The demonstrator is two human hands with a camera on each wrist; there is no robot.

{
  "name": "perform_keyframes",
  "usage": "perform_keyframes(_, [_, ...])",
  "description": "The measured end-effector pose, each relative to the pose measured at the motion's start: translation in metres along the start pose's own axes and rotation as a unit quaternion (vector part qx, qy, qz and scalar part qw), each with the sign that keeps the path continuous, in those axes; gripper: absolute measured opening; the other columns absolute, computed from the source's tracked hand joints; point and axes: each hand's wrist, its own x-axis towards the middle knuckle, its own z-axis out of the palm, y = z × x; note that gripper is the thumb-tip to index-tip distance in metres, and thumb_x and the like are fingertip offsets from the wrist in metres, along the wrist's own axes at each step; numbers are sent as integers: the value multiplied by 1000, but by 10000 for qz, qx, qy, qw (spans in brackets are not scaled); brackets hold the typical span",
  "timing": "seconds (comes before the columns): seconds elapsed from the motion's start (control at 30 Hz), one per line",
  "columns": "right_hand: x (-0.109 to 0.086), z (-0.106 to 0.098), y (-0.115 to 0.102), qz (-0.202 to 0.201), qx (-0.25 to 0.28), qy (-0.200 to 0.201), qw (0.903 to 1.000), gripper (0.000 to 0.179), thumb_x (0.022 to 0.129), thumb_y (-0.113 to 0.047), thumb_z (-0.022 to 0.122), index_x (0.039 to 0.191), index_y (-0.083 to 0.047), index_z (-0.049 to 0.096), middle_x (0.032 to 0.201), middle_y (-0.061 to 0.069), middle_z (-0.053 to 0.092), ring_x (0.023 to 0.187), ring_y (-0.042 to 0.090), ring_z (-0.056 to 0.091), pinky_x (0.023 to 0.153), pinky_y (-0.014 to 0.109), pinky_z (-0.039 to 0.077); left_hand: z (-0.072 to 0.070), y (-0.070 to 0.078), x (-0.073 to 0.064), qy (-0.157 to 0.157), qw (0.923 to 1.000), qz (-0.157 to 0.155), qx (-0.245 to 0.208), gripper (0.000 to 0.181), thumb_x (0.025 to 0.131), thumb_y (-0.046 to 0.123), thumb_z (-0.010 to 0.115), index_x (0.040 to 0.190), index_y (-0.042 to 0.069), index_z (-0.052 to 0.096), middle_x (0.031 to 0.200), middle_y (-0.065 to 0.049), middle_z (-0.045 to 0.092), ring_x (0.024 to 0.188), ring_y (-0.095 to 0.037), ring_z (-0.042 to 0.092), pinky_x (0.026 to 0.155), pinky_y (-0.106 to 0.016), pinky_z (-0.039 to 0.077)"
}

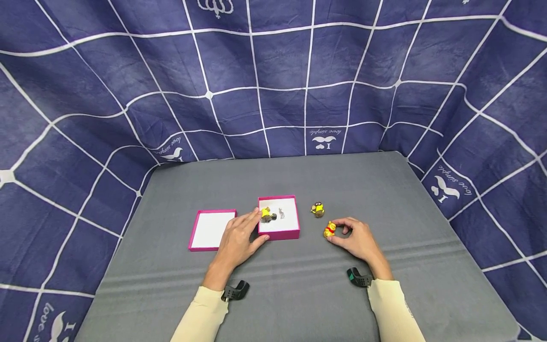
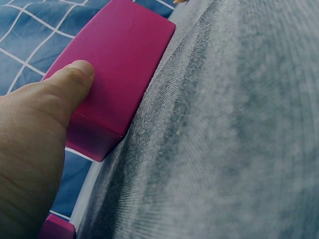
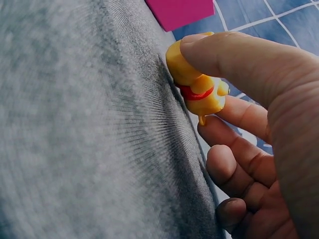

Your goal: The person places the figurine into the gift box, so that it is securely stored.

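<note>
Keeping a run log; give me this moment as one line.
left hand: touching pink box; right hand: pinching bear figurine; box: open, another figurine inside

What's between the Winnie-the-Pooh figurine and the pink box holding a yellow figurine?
Head view: bare grey cloth directly between the Winnie-the-Pooh figurine and pink box; the brown-and-yellow figurine sits farther back.

A grey cloth surface [image 1: 295, 285], lightly creased toward its near side, carried an open pink box [image 1: 285, 234] with a white inside; a shallow pink tray [image 1: 210, 232] lay to its left, a brown-and-yellow figurine [image 1: 318, 210] to its right. Whether the yellow bear figure [image 1: 330, 229] touched the cloth was unclear
</note>
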Motion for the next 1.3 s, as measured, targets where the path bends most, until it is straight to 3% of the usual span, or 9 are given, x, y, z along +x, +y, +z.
perform_keyframes(0.43, [3, 0, 1, -362, 299, 358, 9983, 40, 69, -31, 93, 104, -26, 76, 87, -7, 67, 72, 10, 52, 64, 20, 38, -2, 0, 1, 39, 10000, 23, -61, 73, 83, 48, 79, 143, 12, 56, 147, -4, 57, 129, -25, 59, 103, -52, 44])
perform_keyframes(0.73, [7, -4, -5, -617, 407, 628, 9953, 43, 67, -24, 94, 106, -20, 77, 94, 0, 71, 69, 13, 50, 62, 18, 36, -2, -1, 0, 107, 9999, 90, -38, 73, 83, 47, 80, 143, 12, 57, 146, -4, 58, 128, -25, 60, 103, -51, 45])
perform_keyframes(0.93, [15, -9, -10, -783, 360, 754, 9934, 45, 65, -24, 95, 106, -20, 77, 94, 3, 72, 69, 11, 50, 61, 18, 36, -2, 0, 0, -68, 10000, -24, -23, 72, 85, 49, 77, 144, 14, 56, 148, -2, 56, 129, -24, 59, 105, -50, 44])
perform_keyframes(1.3, [34, -13, -31, -1050, 288, 819, 9907, 45, 66, -27, 95, 107, -21, 78, 97, -4, 73, 67, 11, 49, 58, 19, 36, -2, -1, 0, 17, 10000, 41, 9, 72, 84, 48, 79, 143, 13, 57, 146, -2, 58, 127, -25, 61, 102, -52, 46])
